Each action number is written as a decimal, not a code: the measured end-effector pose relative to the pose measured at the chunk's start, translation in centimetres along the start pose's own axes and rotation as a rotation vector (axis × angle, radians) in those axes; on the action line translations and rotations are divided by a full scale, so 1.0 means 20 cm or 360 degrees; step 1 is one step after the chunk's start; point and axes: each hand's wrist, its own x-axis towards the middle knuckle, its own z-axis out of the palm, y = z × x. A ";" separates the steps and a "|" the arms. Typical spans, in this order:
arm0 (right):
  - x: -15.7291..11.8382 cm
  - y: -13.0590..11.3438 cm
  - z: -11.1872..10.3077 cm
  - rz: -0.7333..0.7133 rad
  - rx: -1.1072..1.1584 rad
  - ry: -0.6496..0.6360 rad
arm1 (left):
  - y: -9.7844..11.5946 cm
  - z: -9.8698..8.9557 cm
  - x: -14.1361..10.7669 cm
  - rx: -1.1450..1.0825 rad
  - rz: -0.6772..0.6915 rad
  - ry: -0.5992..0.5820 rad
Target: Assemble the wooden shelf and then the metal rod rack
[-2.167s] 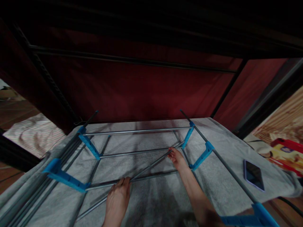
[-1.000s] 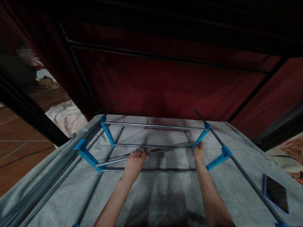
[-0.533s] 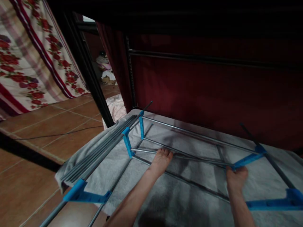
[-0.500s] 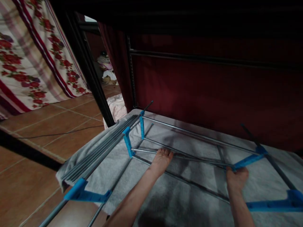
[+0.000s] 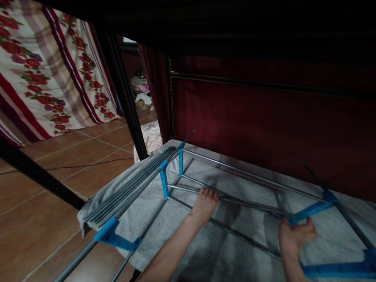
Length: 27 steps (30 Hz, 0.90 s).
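A frame of grey metal tubes (image 5: 235,232) and blue plastic connectors (image 5: 163,179) lies across a grey blanket (image 5: 235,254). Near its middle, my left hand (image 5: 205,201) has its fingers wrapped over a crosswise tube (image 5: 252,203). That tube runs from a left connector to a blue connector (image 5: 314,211) on the right. My right hand (image 5: 296,233) is at this right connector, beside the tube's end, with thumb and fingers spread apart around the connector's lower end. Several loose grey tubes (image 5: 129,182) lie side by side at the blanket's left edge.
Black metal posts (image 5: 126,94) and a black rail (image 5: 249,83) surround the bed. A dark red curtain (image 5: 264,125) hangs behind. On the left are a tiled floor (image 5: 88,156) with a dark cable (image 5: 88,165) and a flowered cloth (image 5: 58,74).
The view has shifted, so the scene sits lower and further right. My right hand's fingers have spread apart at the connector. My left hand stays on the tube.
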 end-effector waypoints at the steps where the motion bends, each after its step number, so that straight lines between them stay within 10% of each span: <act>1: -0.04 -0.07 -0.01 -0.0130 0.0008 0.0010 | 0.01 0.00 0.00 -0.0001 -0.0010 0.0000; 7: -0.16 -0.40 -0.01 -0.1219 0.0200 -0.0782 | 0.05 -0.02 0.02 0.0023 -0.0085 0.0009; 15: -0.11 -0.49 0.08 -0.1324 0.0174 -0.1059 | 0.01 -0.02 0.05 0.0006 -0.0080 0.0131; 21: -0.07 -0.52 0.14 -0.1224 0.0217 -0.1116 | -0.09 0.04 -0.05 -0.0344 -0.0315 0.0783; 27: -0.04 -0.52 0.18 -0.1186 0.0188 -0.1126 | -0.46 0.20 -0.09 -0.1354 -0.1321 0.1655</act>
